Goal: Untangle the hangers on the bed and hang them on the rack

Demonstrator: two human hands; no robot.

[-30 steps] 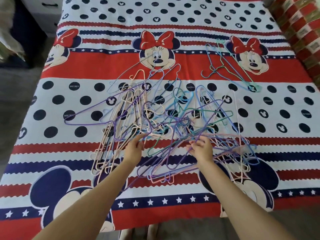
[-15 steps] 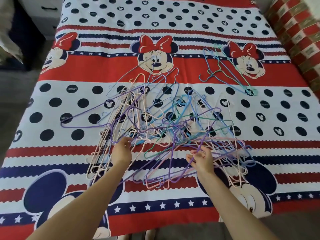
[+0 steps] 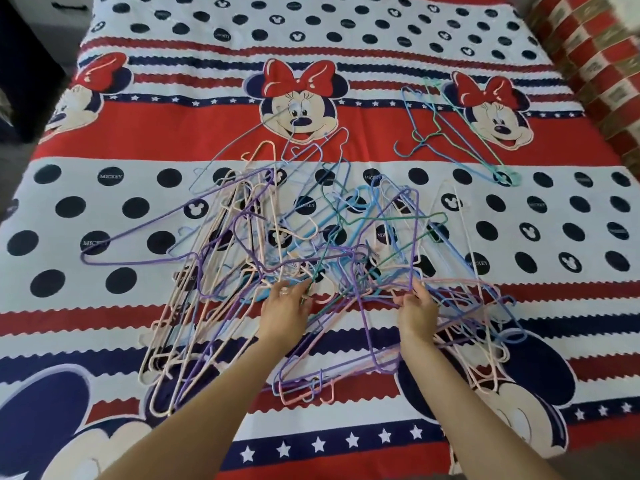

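Red checkered cushion (image 3: 588, 53), dark furniture (image 3: 24, 64) at left

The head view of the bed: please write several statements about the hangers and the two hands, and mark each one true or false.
1. A tangled pile of thin coloured wire hangers lies on the cartoon-mouse bedsheet. True.
2. A small separate group of blue and green hangers lies beyond the pile, to its right. True.
3. The left hand is away from the pile. False: it touches the hangers.
4. The right hand rests flat on bare sheet. False: its fingers pinch hanger wires.
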